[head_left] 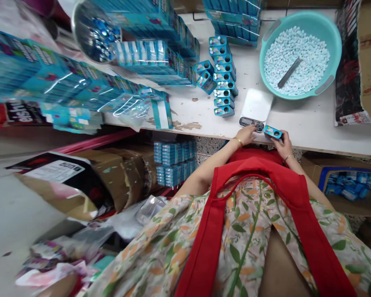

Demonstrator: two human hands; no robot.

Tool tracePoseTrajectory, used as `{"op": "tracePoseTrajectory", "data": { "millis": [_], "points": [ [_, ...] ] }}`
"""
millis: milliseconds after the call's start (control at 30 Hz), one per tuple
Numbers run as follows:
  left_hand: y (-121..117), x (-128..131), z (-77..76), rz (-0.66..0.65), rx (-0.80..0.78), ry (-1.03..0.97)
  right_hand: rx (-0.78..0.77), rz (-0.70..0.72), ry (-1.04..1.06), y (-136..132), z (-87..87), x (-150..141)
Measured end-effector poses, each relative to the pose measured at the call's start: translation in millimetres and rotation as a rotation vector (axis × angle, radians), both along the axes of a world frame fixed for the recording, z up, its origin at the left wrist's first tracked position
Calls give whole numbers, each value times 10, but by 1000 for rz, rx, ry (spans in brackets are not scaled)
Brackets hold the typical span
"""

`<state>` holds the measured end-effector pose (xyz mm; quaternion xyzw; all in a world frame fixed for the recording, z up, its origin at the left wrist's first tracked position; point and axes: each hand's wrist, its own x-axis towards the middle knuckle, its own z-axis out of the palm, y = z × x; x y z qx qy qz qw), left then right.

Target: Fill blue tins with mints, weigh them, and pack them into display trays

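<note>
The right hand (283, 142) has its fingers curled around a small blue box (272, 132) at the table edge (327, 144), the left hand (245, 134) rests loosely open against the scale (256, 108), and a slack grip could drop the box off the edge

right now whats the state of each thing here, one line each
left hand: empty, resting on the scale's front edge
right hand: holding the small blue box
small blue box: lying on its side at the table edge
scale: platform bare, display unreadable
teal basin: filled with pale candies, a grey scoop lying on them
row of small boxes: lined up beside the scale, round holes facing up
</note>
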<state>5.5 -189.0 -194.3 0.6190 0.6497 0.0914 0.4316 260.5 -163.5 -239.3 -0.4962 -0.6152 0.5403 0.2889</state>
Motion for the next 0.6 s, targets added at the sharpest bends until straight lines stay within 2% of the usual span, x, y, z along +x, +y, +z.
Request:
{"op": "tracePoseTrajectory", "data": {
  "millis": [133,200,333,467,600],
  "points": [
    [-305,32,335,2,287,-37,31,213,12,-69,126,-108],
    [-450,68,469,-57,277,3,16,327,46,-122,198,-210],
    [-638,16,620,-145,110,128,-11,550,121,-194,315,-413],
    [-800,-323,772,-105,114,229,-90,553,17,-196,282,-521],
    [-868,-853,945,-54,186,268,-236,716,-147,-227,130,-762]
  ]
}}
